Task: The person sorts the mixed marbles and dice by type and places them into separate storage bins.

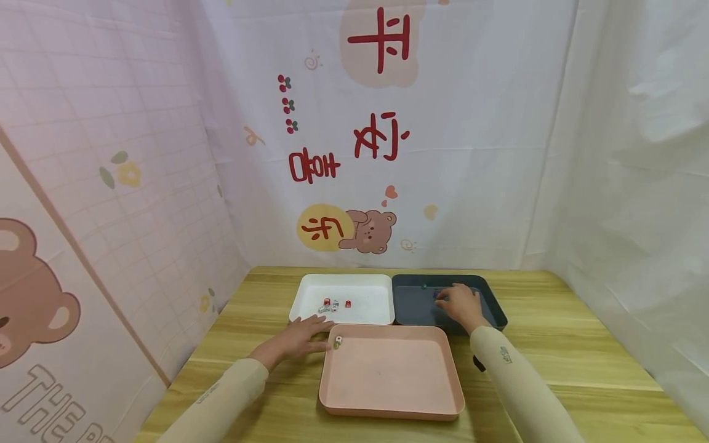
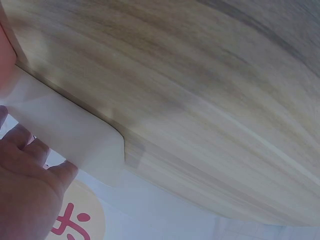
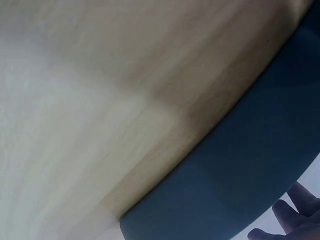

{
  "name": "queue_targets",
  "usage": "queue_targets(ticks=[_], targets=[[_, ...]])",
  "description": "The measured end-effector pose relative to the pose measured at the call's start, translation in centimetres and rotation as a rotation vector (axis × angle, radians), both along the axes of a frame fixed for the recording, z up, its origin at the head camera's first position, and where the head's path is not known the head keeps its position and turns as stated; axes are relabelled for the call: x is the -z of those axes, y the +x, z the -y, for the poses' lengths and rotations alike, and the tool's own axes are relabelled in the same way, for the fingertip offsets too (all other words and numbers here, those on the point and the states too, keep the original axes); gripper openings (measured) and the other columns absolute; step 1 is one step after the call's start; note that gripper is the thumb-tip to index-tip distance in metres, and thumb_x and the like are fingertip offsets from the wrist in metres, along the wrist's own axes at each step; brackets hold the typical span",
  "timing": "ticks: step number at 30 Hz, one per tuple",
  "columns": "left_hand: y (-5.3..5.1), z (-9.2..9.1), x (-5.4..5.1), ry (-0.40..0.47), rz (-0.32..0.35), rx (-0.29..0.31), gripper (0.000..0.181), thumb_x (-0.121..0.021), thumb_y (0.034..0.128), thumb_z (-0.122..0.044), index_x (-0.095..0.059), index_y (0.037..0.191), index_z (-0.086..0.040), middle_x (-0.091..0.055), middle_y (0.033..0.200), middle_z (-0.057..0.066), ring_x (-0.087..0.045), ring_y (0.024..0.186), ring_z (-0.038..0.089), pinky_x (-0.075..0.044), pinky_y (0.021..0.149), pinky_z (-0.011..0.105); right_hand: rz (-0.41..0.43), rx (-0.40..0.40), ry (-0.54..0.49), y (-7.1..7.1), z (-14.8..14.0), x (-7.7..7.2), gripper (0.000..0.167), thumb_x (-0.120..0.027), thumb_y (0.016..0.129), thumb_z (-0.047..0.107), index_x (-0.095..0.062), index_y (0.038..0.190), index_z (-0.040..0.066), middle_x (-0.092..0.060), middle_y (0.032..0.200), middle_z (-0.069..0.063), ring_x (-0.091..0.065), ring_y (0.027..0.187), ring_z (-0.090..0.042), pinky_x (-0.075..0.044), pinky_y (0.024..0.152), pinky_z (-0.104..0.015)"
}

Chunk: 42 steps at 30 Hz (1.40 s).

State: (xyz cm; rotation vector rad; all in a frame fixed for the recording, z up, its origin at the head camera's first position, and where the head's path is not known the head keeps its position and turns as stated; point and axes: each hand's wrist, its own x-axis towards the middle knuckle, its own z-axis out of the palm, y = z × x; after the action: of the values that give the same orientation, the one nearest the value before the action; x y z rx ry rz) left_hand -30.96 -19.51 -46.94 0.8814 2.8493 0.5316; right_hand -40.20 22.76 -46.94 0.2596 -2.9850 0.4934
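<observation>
My right hand (image 1: 462, 304) reaches into the dark tray (image 1: 410, 307), fingertips beside a small dark blue die (image 1: 437, 294); whether they touch it is unclear. A green die (image 1: 424, 286) lies farther back there. My left hand (image 1: 296, 339) has its fingers stretched over the near-left rim of the white tray (image 1: 365, 317), its thumb by the pink tray's (image 1: 388, 375) left rim. In that pink tray's far-left corner are a white die (image 1: 339, 339) and a yellowish-green one (image 1: 335, 346). The white tray holds red dice (image 1: 348, 304) and several whitish ones (image 1: 335, 306).
All three trays stand on a wood-grain table (image 1: 554, 344), white and dark side by side, pink nearer me. Printed cloth (image 1: 471, 154) hangs behind and at both sides. A small black object (image 1: 479, 363) shows by my right sleeve.
</observation>
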Motion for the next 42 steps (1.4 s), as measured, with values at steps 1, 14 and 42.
queue_targets(ticks=[1,14,42], targets=[[0.0,-0.1,0.0,-0.002,-0.004,0.001,0.061,-0.061,0.0984,-0.038,-0.048,0.147,-0.003,-0.042,0.150,0.025,-0.032,0.141,0.046,-0.018,0.110,0.070,-0.001,0.001,0.001,0.0,-0.1,0.1,0.023,-0.068,0.095,0.029,-0.078,0.109,0.014,-0.050,0.140,-0.028,-0.040,0.133,-0.047,-0.020,0.103,-0.077],[0.0,-0.2,0.1,0.004,0.005,0.002,0.061,-0.061,0.0981,-0.038,-0.048,0.146,-0.003,-0.041,0.150,0.026,-0.031,0.141,0.046,-0.016,0.110,0.070,-0.050,0.016,0.022,0.0,-1.0,0.4,0.027,-0.067,0.095,0.026,-0.075,0.117,0.011,-0.053,0.137,-0.028,-0.044,0.129,-0.049,-0.026,0.101,-0.076],[-0.3,0.1,0.5,0.007,0.017,-0.013,0.062,-0.062,0.0976,-0.040,-0.047,0.147,-0.005,-0.040,0.151,0.024,-0.030,0.142,0.046,-0.015,0.111,0.069,-0.101,-0.104,-0.042,0.4,3.8,-2.4,0.025,-0.069,0.094,0.028,-0.076,0.114,0.014,-0.061,0.132,-0.019,-0.042,0.133,-0.044,-0.022,0.104,-0.075]])
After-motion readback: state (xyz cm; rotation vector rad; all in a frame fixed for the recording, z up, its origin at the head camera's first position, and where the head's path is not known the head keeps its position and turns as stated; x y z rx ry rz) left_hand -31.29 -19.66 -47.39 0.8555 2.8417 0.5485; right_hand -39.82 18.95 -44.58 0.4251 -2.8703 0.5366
